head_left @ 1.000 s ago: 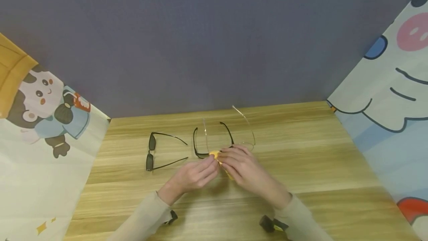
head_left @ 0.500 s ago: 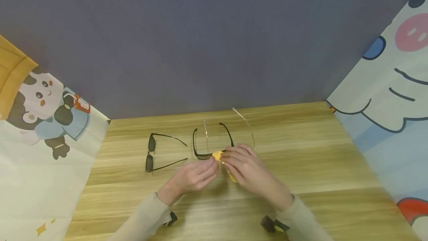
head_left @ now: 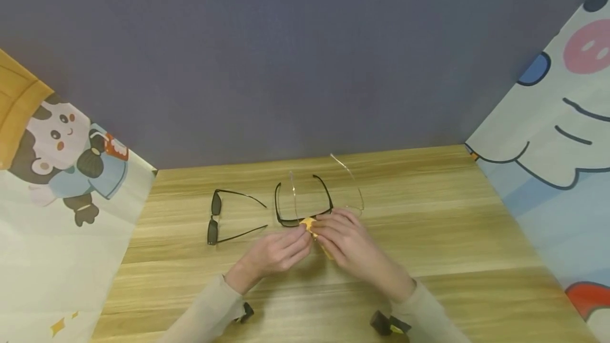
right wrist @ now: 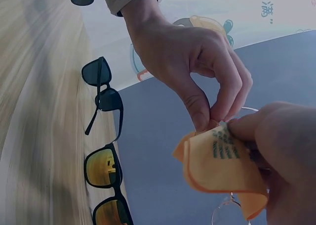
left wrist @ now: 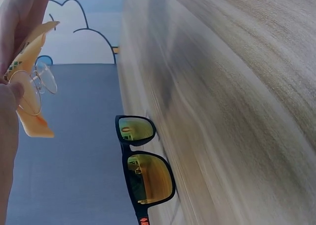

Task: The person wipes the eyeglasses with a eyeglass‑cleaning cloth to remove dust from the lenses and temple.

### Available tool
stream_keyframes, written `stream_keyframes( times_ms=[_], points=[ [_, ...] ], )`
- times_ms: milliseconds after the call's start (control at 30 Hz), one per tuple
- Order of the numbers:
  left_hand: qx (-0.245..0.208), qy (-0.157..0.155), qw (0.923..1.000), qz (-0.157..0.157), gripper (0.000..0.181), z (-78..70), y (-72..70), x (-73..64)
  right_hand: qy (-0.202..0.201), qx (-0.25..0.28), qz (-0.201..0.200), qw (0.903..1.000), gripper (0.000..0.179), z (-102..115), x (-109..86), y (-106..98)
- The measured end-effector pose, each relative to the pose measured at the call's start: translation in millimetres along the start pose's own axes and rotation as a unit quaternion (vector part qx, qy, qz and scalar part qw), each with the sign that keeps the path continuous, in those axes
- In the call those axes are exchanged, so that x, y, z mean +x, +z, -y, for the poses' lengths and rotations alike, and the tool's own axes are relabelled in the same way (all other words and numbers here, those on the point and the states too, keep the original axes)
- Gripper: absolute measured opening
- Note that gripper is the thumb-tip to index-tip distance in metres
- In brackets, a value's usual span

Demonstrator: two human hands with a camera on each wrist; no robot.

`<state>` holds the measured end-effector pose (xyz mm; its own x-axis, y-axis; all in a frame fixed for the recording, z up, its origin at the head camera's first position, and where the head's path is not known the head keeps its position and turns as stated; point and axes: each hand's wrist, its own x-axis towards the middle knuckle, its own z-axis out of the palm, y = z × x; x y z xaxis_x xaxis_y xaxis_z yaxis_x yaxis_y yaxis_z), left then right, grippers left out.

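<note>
Thin wire-framed eyeglasses with clear round lenses are held above the table, temples pointing to the far side. My left hand pinches their rim between thumb and fingers. My right hand grips a yellow-orange cleaning cloth with dark printing, folded over a lens. In the right wrist view, the left fingertips meet the cloth's edge. The right fingers partly hide the lens under the cloth.
Black-framed glasses with yellow mirrored lenses lie on the wooden table just beyond the hands. Dark sunglasses lie to the left, temples unfolded. A grey panel stands at the back, with printed side panels.
Both hands stay nearly in place, with small shifts. The cloth and eyeglasses move slightly right, then back a little, and less of the cloth's lower end shows beside the right hand.
</note>
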<state>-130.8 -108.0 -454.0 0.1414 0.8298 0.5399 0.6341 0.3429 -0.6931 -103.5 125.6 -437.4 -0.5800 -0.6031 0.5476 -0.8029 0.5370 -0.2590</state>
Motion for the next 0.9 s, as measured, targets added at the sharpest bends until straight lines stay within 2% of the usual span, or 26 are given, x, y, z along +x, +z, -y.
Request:
stream_keyframes(
  times_ms=[133,267,467,633,767,900],
  points=[
    [0.003,-0.002,1.0000,-0.007,0.023,1.9,0.8,0.4,-0.008,0.027,-0.037,0.9989,0.025,-2,-0.7,0],
    [0.006,-0.004,1.0000,-0.006,0.026,1.3,0.9,-1.8,-0.012,0.066,-0.090,0.9937,0.024,-6,-0.7,-2],
    [-0.006,-0.010,0.9999,-0.003,0.029,0.7,-1.4,-2.2,0.018,0.096,-0.177,0.9794,0.029,-14,-1.8,-10],
    [-0.011,-0.010,0.9999,-0.004,0.031,0.5,-2.4,-2.0,0.037,0.075,-0.249,0.9649,0.032,-26,-3.2,-18],
    [-0.015,-0.011,0.9998,-0.010,0.032,1.0,-2.5,-1.4,0.050,0.032,-0.260,0.9638,0.030,-34,-7.0,-22],
    [-0.015,-0.011,0.9997,-0.016,0.032,2.0,-2.0,-0.5,0.059,-0.030,-0.219,0.9735,0.029,-39,-12.2,-23]
  ],
)
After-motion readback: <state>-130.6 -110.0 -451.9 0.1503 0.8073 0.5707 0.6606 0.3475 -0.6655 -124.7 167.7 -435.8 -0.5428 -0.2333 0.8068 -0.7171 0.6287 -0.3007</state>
